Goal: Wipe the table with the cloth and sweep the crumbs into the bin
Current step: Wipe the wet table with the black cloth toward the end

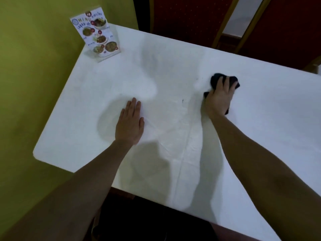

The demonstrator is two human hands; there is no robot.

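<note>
A white table point(90, 105) fills most of the view. My right hand point(219, 98) presses a dark cloth point(215, 80) flat on the table right of centre, fingers spread over it. The cloth sticks out beyond my fingertips and beside my palm. My left hand point(130, 121) lies flat on the table left of centre, palm down, fingers together, holding nothing. A tiny dark speck point(182, 101) lies on the table between my hands. No bin is in view.
A clear menu stand point(98, 37) with food pictures stands at the table's far left corner. A yellow-green wall point(31, 66) runs along the left edge. Red chairs point(191, 16) with gold frames stand behind the far edge.
</note>
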